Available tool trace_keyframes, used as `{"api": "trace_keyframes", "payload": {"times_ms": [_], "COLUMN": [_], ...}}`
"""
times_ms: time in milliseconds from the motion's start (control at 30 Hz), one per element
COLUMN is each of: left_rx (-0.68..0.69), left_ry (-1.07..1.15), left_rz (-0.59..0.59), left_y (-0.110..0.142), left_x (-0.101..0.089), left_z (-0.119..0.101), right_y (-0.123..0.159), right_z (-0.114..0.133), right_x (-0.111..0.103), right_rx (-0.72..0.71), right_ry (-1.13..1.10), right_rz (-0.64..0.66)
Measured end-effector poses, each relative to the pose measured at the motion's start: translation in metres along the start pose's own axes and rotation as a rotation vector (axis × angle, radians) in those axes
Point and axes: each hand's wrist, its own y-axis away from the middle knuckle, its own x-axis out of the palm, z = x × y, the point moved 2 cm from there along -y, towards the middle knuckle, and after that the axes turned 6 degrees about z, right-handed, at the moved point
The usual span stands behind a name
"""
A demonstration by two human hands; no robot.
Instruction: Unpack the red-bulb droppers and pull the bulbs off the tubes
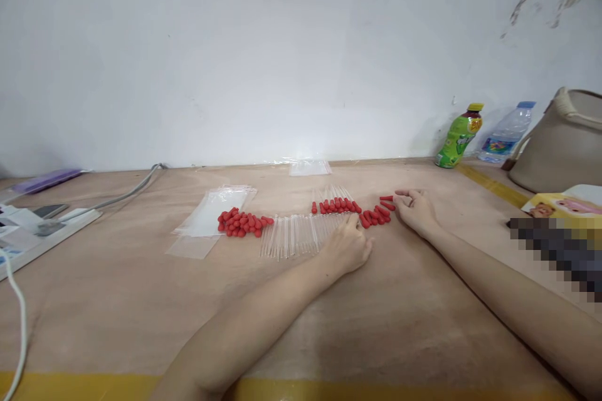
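My left hand [348,244] is closed at the right end of a row of thin clear glass dropper tubes [296,235]. Its curled fingers hide whatever they hold. Farther right, my right hand [416,210] has thumb and forefinger at the end of a red rubber bulb [386,198], which appears pinched between them. Several loose red bulbs [375,217] lie between the two hands. Behind the tubes is a row of droppers with red bulbs [336,205] fitted, their clear tubes pointing to the wall. A heap of red bulbs [242,223] lies left of the tubes.
Clear plastic bags [207,213] are stacked at the left, and another bag [310,168] lies by the wall. A green drink bottle [459,138], a water bottle [505,135] and a beige bag [557,144] stand at the right. A power strip [70,225] with cables is at far left.
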Motion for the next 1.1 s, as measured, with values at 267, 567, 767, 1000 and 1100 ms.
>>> {"api": "trace_keyframes", "payload": {"times_ms": [267,567,767,1000,1100], "left_rx": [0.0,-0.17,0.001,0.141,0.075], "left_ry": [0.18,0.155,0.1,0.135,0.166], "left_rz": [-0.073,-0.089,-0.104,-0.158,-0.162], "left_y": [0.011,0.006,0.034,0.09,0.1], "left_x": [-0.009,-0.006,-0.021,-0.051,-0.058], "left_z": [0.004,0.012,-0.006,0.004,0.012], "right_y": [-0.025,-0.011,-0.008,-0.014,-0.02], "right_z": [-0.01,-0.005,0.006,0.003,-0.002], "right_x": [0.011,0.009,0.003,0.008,0.01], "right_rx": [-0.034,-0.092,-0.096,-0.085,-0.049], "right_ry": [0.02,-0.065,-0.083,-0.145,-0.158], "right_rz": [0.181,0.294,0.289,0.3,0.259]}}
